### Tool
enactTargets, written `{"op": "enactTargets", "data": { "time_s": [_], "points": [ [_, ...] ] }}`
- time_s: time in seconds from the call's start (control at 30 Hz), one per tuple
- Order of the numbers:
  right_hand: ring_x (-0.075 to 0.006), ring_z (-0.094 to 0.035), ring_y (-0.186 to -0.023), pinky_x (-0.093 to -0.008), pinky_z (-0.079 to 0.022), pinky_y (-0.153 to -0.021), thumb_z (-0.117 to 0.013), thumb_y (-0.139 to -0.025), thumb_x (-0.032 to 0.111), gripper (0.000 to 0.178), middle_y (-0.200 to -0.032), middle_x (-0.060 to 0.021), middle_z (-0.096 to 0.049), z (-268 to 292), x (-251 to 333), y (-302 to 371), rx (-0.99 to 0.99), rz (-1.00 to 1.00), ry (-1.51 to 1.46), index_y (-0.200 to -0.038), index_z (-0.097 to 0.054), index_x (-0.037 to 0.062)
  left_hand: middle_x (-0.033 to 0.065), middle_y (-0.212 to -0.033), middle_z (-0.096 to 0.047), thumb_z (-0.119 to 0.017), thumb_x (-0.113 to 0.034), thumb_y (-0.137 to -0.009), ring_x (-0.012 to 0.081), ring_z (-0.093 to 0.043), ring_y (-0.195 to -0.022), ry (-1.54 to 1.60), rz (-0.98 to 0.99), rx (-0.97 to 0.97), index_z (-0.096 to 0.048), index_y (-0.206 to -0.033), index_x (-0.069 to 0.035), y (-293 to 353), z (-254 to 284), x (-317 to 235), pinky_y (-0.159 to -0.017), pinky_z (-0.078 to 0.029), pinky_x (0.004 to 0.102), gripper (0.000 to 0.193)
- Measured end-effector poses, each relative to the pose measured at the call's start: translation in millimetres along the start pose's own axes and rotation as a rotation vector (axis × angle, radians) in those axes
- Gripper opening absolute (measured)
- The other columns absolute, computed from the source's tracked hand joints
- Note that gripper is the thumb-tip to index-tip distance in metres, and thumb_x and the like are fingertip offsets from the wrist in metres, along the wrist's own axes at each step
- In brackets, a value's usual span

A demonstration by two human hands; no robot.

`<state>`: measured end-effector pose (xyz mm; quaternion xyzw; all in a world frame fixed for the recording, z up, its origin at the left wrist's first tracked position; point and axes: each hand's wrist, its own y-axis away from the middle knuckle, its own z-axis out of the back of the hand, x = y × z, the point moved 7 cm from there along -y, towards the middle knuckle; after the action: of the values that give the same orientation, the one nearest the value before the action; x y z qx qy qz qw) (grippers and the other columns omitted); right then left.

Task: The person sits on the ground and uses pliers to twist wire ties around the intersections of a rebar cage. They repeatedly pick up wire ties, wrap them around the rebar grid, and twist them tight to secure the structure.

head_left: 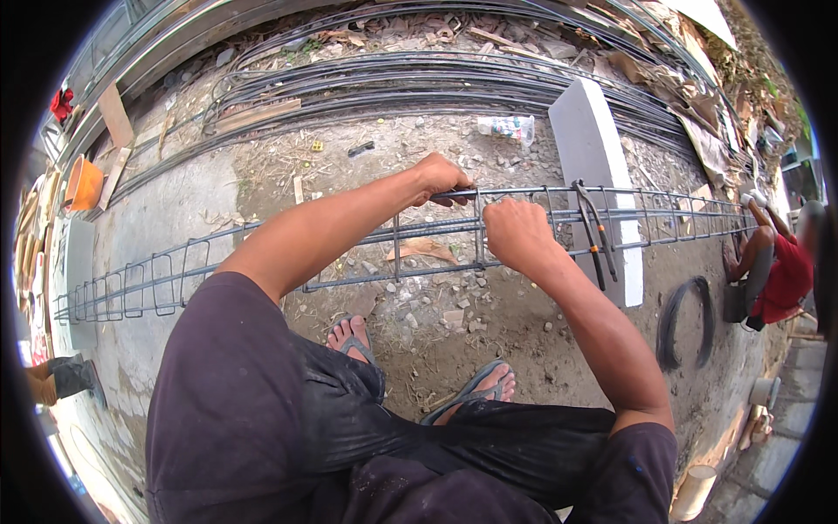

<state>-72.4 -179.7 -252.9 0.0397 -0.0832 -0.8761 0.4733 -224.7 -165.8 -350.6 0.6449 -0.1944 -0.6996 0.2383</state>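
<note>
A long rebar cage of dark steel bars and square stirrups lies crosswise in front of me. My left hand is closed around its far top bar. Just right of it, my right hand makes a fist over the cage, close beside a stirrup; what its fingers hold is hidden. Pincers with dark handles and orange bands hang over the cage's bars, right of my right hand. A pale grey block supports the cage there; another grey block is under its left end.
Long steel bars lie across the far ground, with a clear plastic cup nearer. A wire coil rests at right. A person in a red shirt crouches by the cage's right end. An orange bucket stands at left.
</note>
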Motion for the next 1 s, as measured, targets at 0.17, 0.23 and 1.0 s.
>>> {"op": "enactTargets", "data": {
  "time_s": [0.17,0.23,1.0],
  "points": [
    [-0.0396,-0.077,-0.082,-0.0499,-0.06,-0.072,-0.06,-0.09,0.009,0.02,-0.084,-0.0227,-0.076,14,-13,-9,-0.031,-0.036,-0.051,-0.087,-0.077,0.0003,0.0105,-0.113,-0.078,-0.076,-0.024,-0.1,0.0204,-0.075,-0.103,0.026,-0.01,0.106,-0.078,-0.118,-0.002,-8,5,7,-0.084,-0.063,0.0358,0.029],
    [-0.0407,-0.076,-0.082,-0.0505,-0.059,-0.071,-0.063,-0.09,0.012,0.02,-0.084,-0.0235,-0.075,21,-14,-8,-0.039,-0.03,-0.082,-0.088,-0.076,-0.0018,0.0106,-0.113,-0.078,-0.078,-0.025,-0.098,0.0201,-0.074,-0.103,-0.002,-0.068,0.153,-0.078,-0.12,-0.002,-9,5,3,-0.086,-0.061,0.0359,0.031],
    [-0.0387,-0.074,-0.076,-0.0485,-0.057,-0.064,-0.066,-0.085,0.007,0.012,-0.078,-0.0178,-0.074,28,-23,-39,-0.086,0.208,-0.001,-0.085,-0.077,0.0064,0.0054,-0.1,-0.076,-0.081,-0.027,-0.095,0.0114,-0.061,-0.084,-0.22,-0.199,0.062,-0.082,-0.112,-0.005,-9,8,-4,-0.075,-0.049,0.0314,0.028]
  ]
}}
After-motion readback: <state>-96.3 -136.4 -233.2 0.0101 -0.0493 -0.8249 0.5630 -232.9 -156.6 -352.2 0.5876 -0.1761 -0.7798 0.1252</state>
